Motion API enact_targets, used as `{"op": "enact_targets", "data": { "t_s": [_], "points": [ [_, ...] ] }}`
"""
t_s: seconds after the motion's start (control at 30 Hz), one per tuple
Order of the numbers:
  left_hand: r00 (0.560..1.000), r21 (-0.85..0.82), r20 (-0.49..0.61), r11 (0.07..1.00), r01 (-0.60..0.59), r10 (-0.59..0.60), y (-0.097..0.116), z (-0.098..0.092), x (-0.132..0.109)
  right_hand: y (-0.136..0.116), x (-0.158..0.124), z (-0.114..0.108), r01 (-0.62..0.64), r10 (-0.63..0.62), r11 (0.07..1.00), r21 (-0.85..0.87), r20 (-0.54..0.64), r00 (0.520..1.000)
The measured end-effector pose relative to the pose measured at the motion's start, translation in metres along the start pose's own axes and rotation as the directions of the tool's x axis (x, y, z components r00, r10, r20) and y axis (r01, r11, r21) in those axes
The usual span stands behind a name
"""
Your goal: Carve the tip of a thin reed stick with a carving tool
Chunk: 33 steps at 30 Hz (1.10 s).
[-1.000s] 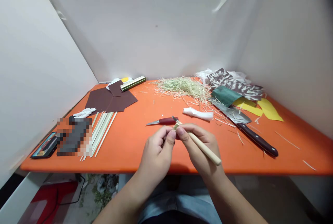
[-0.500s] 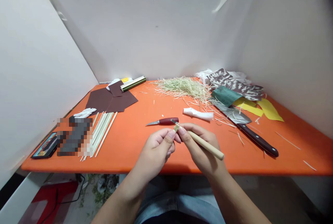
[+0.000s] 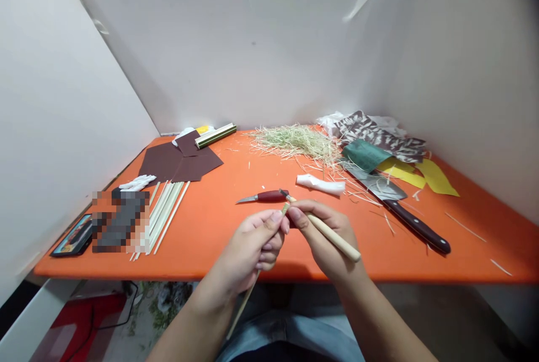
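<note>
My left hand is closed round a thin bamboo strip, whose pale green tip shows above the thumb and whose long end slants down past the wrist. Closed on a carving knife with a round pale wooden handle is my right hand. Its small blade points up and left, close to the strip's tip; whether they touch I cannot tell. Just beyond the fingertips lies a red-handled knife on the orange table. A white wrapped roll sits behind my right hand.
Pale strips lie at left beside a blurred dark thing and brown sheets. A heap of thin shavings sits at the back. At right rests a cleaver, near green cloth and yellow sheets.
The bamboo strip has turned in my left hand, so its long end now shows below the wrist. My left fingers have curled further round it. The carving knife has shifted slightly.
</note>
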<state>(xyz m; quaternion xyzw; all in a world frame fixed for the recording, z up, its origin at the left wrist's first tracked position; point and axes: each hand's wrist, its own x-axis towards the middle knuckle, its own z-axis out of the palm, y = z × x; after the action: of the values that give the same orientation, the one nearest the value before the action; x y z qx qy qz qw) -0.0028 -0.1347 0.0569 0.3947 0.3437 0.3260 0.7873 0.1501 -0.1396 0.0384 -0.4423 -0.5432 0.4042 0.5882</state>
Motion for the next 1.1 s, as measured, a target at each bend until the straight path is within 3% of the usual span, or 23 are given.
{"op": "enact_targets", "data": {
  "t_s": [0.07,0.2,0.3,0.4,0.5,0.6,0.8,0.9,1.1],
  "points": [
    [1.000,-0.022,-0.005,1.000,0.005,-0.006,0.002,0.000,0.001,0.002,-0.001,0.000,0.022,-0.022,0.999,-0.026,-0.016,1.000],
    [0.989,0.069,-0.090,0.992,-0.110,0.116,-0.001,0.002,0.003,0.005,-0.009,-0.003,0.068,-0.079,0.992,-0.103,-0.102,0.992],
    [0.978,0.104,-0.127,0.983,-0.152,0.164,-0.004,0.004,0.001,0.005,-0.017,-0.006,0.236,-0.255,0.960,-0.150,-0.124,0.959],
    [0.991,0.010,-0.103,0.996,-0.088,0.088,-0.002,0.004,-0.002,0.001,-0.025,-0.007,0.329,-0.372,0.906,-0.267,-0.132,0.919],
    [0.998,-0.106,-0.059,0.994,-0.018,0.012,0.003,0.003,-0.005,-0.005,-0.030,-0.005,0.309,-0.365,0.905,-0.293,-0.159,0.917],
    [1.000,-0.165,-0.025,0.986,-0.010,0.006,0.005,0.003,-0.007,-0.011,-0.032,-0.003,0.368,-0.419,0.883,-0.292,-0.134,0.898],
    [0.999,-0.154,-0.027,0.987,-0.039,0.035,0.004,0.004,-0.008,-0.015,-0.037,-0.004,0.572,-0.623,0.698,-0.431,0.028,0.782],
    [0.997,-0.137,-0.031,0.988,-0.071,0.067,0.003,0.004,-0.008,-0.014,-0.039,-0.003,0.584,-0.619,0.685,-0.435,0.074,0.782],
    [0.995,-0.112,-0.032,0.989,-0.093,0.090,0.004,0.006,-0.008,-0.014,-0.038,-0.003,0.579,-0.622,0.698,-0.421,0.043,0.782]
  ]
}}
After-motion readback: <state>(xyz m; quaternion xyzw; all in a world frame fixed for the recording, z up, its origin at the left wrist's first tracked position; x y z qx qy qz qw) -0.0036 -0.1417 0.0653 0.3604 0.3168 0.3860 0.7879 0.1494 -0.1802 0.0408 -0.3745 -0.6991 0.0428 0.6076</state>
